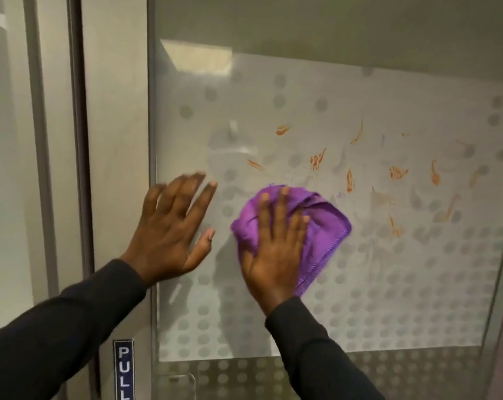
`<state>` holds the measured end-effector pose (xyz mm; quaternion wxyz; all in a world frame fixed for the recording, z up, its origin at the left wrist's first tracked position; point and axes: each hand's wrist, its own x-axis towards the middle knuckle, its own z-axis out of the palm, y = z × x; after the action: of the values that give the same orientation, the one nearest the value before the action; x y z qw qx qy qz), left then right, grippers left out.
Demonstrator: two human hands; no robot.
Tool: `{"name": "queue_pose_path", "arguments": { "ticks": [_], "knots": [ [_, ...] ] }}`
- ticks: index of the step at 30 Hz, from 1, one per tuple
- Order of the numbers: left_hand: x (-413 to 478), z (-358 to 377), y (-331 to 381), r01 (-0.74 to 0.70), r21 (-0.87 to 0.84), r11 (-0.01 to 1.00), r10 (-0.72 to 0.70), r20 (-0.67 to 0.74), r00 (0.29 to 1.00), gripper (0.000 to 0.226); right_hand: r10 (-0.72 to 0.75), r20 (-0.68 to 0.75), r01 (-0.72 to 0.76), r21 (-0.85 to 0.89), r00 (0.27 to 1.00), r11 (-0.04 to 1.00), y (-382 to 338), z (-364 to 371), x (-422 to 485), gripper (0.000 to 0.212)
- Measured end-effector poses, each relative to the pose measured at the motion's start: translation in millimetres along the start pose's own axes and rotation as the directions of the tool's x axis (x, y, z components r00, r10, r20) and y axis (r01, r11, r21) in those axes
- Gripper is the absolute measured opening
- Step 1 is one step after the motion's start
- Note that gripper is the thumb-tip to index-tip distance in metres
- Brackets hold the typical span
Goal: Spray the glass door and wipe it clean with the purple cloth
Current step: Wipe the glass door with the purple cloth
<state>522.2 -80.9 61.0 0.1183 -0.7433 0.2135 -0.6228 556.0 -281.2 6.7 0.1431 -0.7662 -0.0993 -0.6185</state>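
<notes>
Head view: the right hand [273,252] lies flat, fingers spread, pressing the purple cloth [319,226] against the frosted, dot-patterned glass door [360,284]. The cloth sits bunched under the palm at mid-height of the pane, its stitched hem showing to the right of the hand. The left hand [172,226] is open and empty, fingers splayed, laid on the pane beside the metal frame [120,168]; it appears to brace the door. Orange smears [316,161] lie scattered above and to the right of the cloth, untouched, so wiping seems only partly done; faint streaks mark the glass near the left hand. No spray bottle is in view. A "PULL" label [124,368] sits low on the frame. The cloth looks soft, light and limp, likely to fold or slip unless held under a broad, flat palm as here. The glass is rigid, smooth and probably slick where wet, so even pressure rather than force seems advisable.
</notes>
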Motion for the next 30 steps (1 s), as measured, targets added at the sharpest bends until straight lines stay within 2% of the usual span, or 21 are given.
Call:
{"name": "queue_pose_path", "arguments": {
  "ticks": [3,6,8,10,12,13,14,16,18,19,20,21,24,26,27,28,30],
  "knots": [
    [13,3,-10,0.011,0.034,0.999,-0.013,0.035,0.999,0.077,-0.345,0.108,0.349,-0.011,0.932,0.937,10,7,-42,0.078],
    [10,9,-16,-0.041,0.083,0.996,0.035,0.080,0.996,0.078,-0.455,0.184,0.469,-0.038,0.871,0.883,52,-3,-63,0.077],
    [8,14,-19,-0.053,0.107,0.993,0.044,0.084,0.995,0.079,-0.378,0.147,0.384,-0.014,0.914,0.923,71,-13,-44,0.070],
    [8,17,-20,-0.052,0.118,0.992,0.044,0.071,0.996,0.079,-0.178,0.037,0.177,0.028,0.983,0.984,71,-19,-7,0.073],
    [7,19,-20,-0.054,0.115,0.992,0.048,0.058,0.997,0.078,0.011,-0.046,-0.007,0.078,0.999,0.997,52,-19,24,0.080],
    [7,19,-21,-0.055,0.113,0.992,0.050,0.051,0.997,0.078,0.039,-0.059,-0.033,0.096,0.997,0.995,39,-16,31,0.081],
    [6,19,-21,-0.056,0.111,0.992,0.051,0.046,0.998,0.077,0.002,-0.049,0.003,0.105,0.999,0.994,28,-13,30,0.079],
    [6,19,-21,-0.060,0.105,0.993,0.055,0.045,0.997,0.076,-0.219,0.022,0.216,0.106,0.975,0.971,19,-5,10,0.068],
    [7,17,-20,-0.063,0.090,0.994,0.059,0.048,0.997,0.076,-0.448,0.112,0.442,0.078,0.887,0.894,31,-4,-20,0.063],
    [7,16,-20,-0.062,0.086,0.994,0.058,0.049,0.997,0.076,-0.511,0.138,0.508,0.059,0.849,0.860,42,-7,-28,0.063],
    [7,15,-20,-0.060,0.086,0.994,0.056,0.050,0.997,0.076,-0.523,0.139,0.523,0.036,0.841,0.851,55,-12,-28,0.065],
    [7,15,-19,-0.058,0.090,0.994,0.053,0.051,0.997,0.076,-0.490,0.120,0.493,0.010,0.863,0.870,67,-17,-21,0.066],
    [8,16,-18,-0.063,0.103,0.993,0.057,0.060,0.997,0.077,-0.210,-0.016,0.210,-0.011,0.978,0.978,77,-28,34,0.070],
    [7,16,-19,-0.063,0.105,0.992,0.057,0.061,0.996,0.077,-0.019,-0.093,0.021,0.017,0.995,1.000,56,-27,69,0.072],
    [7,17,-19,-0.062,0.105,0.993,0.056,0.063,0.996,0.077,-0.007,-0.102,0.010,0.024,0.995,1.000,41,-24,75,0.071],
    [6,17,-19,-0.061,0.103,0.993,0.055,0.066,0.996,0.076,-0.064,-0.085,0.067,0.031,0.994,0.997,30,-21,74,0.070],
    [6,17,-20,-0.062,0.093,0.994,0.056,0.072,0.996,0.076,-0.275,0.000,0.275,0.060,0.961,0.960,23,-13,48,0.064]
  ]
}}
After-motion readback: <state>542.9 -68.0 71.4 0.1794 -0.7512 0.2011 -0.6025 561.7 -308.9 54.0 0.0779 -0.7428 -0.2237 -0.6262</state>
